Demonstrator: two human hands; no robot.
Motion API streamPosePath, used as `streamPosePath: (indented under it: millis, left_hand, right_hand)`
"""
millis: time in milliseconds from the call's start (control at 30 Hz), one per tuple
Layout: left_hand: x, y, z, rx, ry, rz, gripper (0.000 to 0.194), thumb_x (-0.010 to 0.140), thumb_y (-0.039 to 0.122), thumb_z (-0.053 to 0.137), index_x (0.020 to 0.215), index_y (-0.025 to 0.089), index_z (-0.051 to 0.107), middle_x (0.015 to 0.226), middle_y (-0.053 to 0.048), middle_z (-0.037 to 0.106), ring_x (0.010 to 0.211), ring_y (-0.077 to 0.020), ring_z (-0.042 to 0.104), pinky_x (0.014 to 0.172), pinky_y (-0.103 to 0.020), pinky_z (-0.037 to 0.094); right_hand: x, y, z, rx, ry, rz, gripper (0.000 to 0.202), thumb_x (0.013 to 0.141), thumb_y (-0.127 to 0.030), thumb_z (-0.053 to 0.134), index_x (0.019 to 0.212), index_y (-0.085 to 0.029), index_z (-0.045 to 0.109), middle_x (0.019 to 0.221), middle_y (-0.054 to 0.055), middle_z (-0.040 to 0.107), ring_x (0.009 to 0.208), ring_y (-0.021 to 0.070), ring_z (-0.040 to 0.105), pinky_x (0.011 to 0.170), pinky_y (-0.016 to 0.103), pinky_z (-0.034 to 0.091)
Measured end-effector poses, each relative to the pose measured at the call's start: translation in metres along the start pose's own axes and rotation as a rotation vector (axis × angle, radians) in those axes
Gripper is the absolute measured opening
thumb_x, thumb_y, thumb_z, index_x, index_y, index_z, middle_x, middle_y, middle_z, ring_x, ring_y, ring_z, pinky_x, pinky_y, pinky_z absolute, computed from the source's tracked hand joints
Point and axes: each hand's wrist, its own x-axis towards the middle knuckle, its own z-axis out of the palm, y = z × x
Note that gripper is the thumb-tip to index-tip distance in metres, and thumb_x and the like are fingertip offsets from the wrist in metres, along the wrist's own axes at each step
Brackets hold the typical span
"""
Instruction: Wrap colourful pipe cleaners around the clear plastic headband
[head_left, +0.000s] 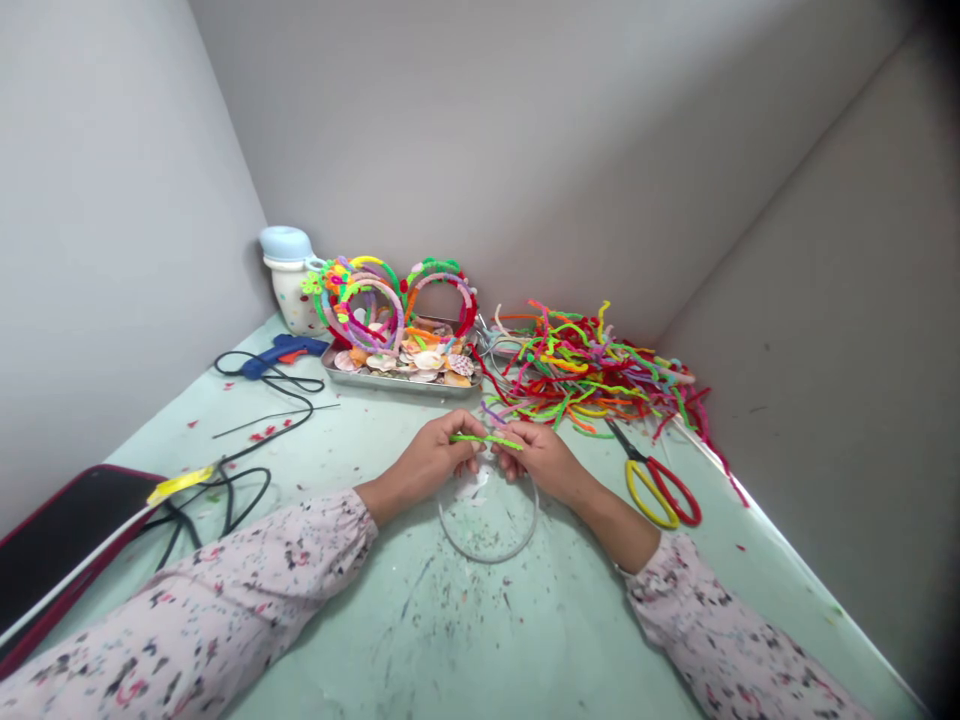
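A bright green pipe cleaner (pixel 507 442) stretches between my two hands above the middle of the table. My left hand (pixel 442 450) pinches one part of it, while my right hand (pixel 536 455) has its fingers closed on the other. Below them a thin whitish headband hoop (pixel 489 559) curves towards me. Its upper ends run up behind my fingers, so I cannot tell whether the hands grip it too. Just beyond the hands lies a tangled heap of coloured pipe cleaners (pixel 577 365).
Scissors (pixel 660 490) lie right of my right hand. Behind, a metal tray (pixel 397 382) holds shells and wrapped headbands (pixel 375 310). A blue glue gun (pixel 274 355) with a black cord, a lidded white cup (pixel 294 290) and a dark tablet-like device (pixel 75 530) are at left. Walls enclose the table.
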Motion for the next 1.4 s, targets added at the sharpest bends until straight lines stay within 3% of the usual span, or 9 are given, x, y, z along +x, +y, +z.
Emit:
streamPosePath:
  millis: [300,533,1133,1400]
  left_hand:
    - [-0.0001,-0.0021,0.0031,0.072,0.068,0.045,0.016,0.077,0.023,0.055,0.091,0.016,0.054,0.075,0.002,0.056,0.052,-0.0068,0.050,0.051,-0.020,0.040]
    - [0.0000,-0.0043,0.0015,0.127,0.079,0.042,0.011,0.079,0.024,0.051,0.086,0.016,0.056,0.060,0.004,0.051,0.050,-0.0080,0.048,0.049,-0.019,0.036]
    - [-0.0024,-0.0031,0.0045,0.225,0.069,0.033,0.014,0.081,0.027,0.049,0.088,0.017,0.056,0.061,0.004,0.052,0.052,-0.0095,0.048,0.049,-0.019,0.035]
    - [-0.0020,-0.0056,0.0044,0.215,0.103,0.023,0.013,0.080,0.025,0.047,0.087,0.017,0.055,0.056,0.004,0.052,0.051,-0.0105,0.048,0.049,-0.020,0.035]
  right_hand:
    - [0.0006,0.0011,-0.0017,-0.003,0.003,-0.001,0.014,0.076,-0.028,0.054,0.071,-0.015,0.057,0.055,-0.004,0.056,0.043,0.0071,0.051,0.041,0.018,0.037]
    - [0.0009,0.0004,-0.0008,0.005,0.010,0.008,0.015,0.075,-0.029,0.055,0.070,-0.015,0.057,0.056,-0.003,0.056,0.043,0.0071,0.051,0.042,0.019,0.037]
    - [-0.0043,-0.0067,-0.0023,0.011,-0.004,-0.078,0.015,0.072,-0.021,0.055,0.087,-0.017,0.059,0.064,-0.004,0.057,0.046,0.0074,0.051,0.045,0.020,0.036]
    - [-0.0035,-0.0057,-0.0030,0.001,0.069,-0.075,0.016,0.070,-0.023,0.056,0.085,-0.017,0.058,0.062,-0.004,0.056,0.047,0.0086,0.051,0.045,0.021,0.036]
